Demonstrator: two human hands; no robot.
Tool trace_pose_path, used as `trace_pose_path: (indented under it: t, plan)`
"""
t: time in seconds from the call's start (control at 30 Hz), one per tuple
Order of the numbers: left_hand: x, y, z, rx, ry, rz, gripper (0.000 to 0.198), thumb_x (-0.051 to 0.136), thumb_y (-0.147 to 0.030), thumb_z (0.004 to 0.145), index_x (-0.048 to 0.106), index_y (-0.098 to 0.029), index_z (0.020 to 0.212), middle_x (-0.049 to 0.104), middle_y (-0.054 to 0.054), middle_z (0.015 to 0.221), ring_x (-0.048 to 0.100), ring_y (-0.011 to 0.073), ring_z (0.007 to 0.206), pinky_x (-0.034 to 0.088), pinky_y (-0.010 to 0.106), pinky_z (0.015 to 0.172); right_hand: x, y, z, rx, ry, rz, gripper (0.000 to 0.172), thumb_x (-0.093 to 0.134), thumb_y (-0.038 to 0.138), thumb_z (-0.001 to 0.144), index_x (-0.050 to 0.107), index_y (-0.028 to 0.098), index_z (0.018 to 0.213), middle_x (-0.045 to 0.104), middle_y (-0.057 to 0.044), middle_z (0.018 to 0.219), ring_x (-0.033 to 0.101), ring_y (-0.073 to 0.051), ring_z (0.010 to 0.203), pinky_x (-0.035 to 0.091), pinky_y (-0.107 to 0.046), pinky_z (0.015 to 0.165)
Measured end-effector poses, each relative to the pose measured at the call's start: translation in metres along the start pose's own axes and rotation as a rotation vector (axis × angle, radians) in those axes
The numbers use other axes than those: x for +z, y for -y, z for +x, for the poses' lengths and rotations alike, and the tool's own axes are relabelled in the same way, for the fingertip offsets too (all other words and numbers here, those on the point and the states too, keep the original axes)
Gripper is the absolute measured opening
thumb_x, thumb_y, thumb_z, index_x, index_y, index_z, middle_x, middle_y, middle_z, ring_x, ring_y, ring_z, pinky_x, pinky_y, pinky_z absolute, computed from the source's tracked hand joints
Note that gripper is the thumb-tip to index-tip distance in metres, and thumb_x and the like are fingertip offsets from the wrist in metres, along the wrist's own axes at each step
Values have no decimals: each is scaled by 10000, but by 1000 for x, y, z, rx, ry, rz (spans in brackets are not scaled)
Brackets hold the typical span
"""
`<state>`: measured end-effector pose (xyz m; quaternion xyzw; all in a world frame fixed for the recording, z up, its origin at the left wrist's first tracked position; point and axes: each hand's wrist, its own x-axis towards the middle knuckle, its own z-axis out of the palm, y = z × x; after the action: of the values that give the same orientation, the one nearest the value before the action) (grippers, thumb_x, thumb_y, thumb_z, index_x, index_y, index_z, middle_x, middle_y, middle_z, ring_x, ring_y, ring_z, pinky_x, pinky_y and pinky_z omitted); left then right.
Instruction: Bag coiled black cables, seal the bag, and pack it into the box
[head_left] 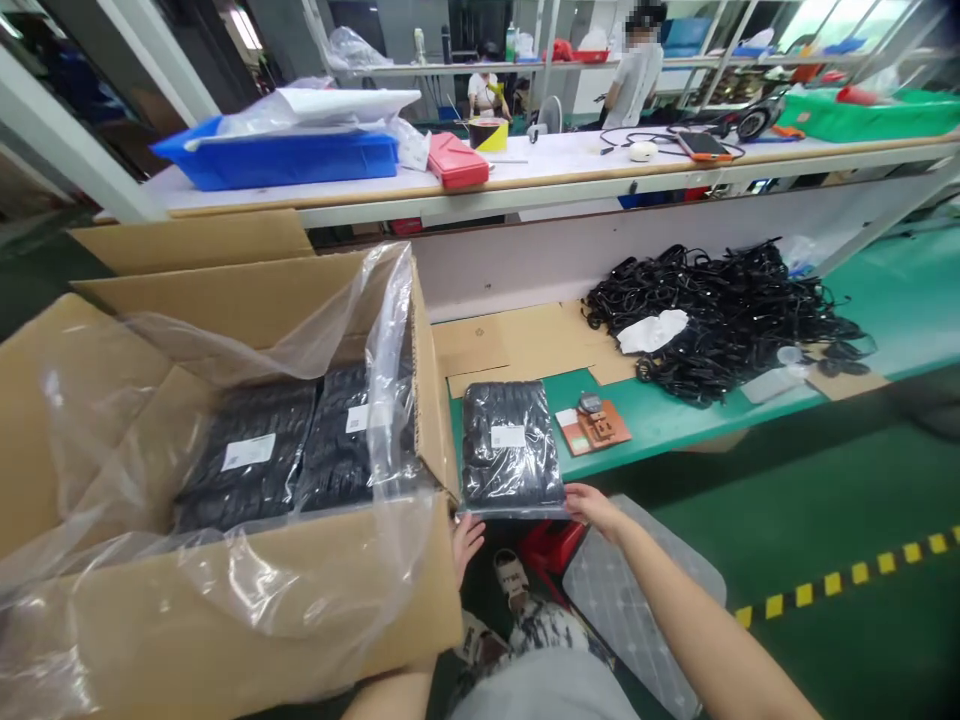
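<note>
A clear plastic bag point(512, 470) packed with black coiled items and bearing a white label lies flat at the green bench's front edge. My right hand point(592, 507) pinches its lower right corner. Just under its lower left corner is my left hand point(466, 545), fingers apart; whether the fingertips touch the plastic I cannot tell. To the left stands an open cardboard box point(300, 610) with a clear liner point(255, 580). Inside it are two similar labelled bags, a left one point(259, 480) and a right one point(337, 445), partly covered by the liner.
A small orange fixture with a gauge point(596, 425) sits right of the bag. Farther right is a heap of black cables point(720, 320). Cardboard sheets point(517, 345) lie behind. A shelf holds a blue tray point(300, 165) and a red case point(457, 160). Two people are in the background.
</note>
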<state>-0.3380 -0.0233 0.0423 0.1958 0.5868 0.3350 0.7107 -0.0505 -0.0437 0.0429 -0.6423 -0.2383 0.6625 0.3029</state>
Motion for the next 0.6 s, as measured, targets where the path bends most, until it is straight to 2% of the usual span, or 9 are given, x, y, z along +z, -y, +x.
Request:
trace_pose_path:
  t: [0.1,0.2,0.3,0.43,0.5,0.6]
  plan:
    - [18,-6,8,-54,-34,-74,241,574,-301,862,460,-100,930,604,113,950,622,168,881,502,290,816,-12,9,10,66,185,116,559,717,342,599,516,153,1084,549,-89,1069,583,-136,880,506,-168,726]
    - [22,-3,6,-61,-70,-66,215,587,-253,851,462,-93,920,606,83,861,619,137,780,504,257,742,-22,10,15,73,269,176,651,822,430,538,539,136,1044,537,-106,1097,583,-162,939,518,-161,752]
    - [20,14,-9,-93,-30,-27,260,627,-267,819,511,-72,945,621,122,954,611,134,768,501,249,708,-35,3,14,93,276,177,629,851,461,532,555,119,970,562,-97,995,586,-125,857,499,-111,673]
    - [15,40,-31,-167,8,11,349,678,-343,766,559,-54,921,612,154,1005,604,150,777,497,259,684,-52,-7,10,169,354,152,584,867,434,542,556,98,904,576,-103,897,587,-128,777,516,-134,644]
    - [14,41,-31,-174,-2,23,369,705,-339,740,561,-62,937,606,150,1028,602,166,859,495,262,731,-53,-6,13,170,406,165,582,849,446,571,557,118,954,577,-108,961,597,-153,819,535,-168,662]
    - [18,24,-18,-110,42,33,494,739,-343,700,524,-105,1076,566,122,1158,579,190,990,488,274,801,-44,3,22,123,444,197,569,792,486,640,554,150,1034,552,-113,1089,589,-186,936,549,-202,708]
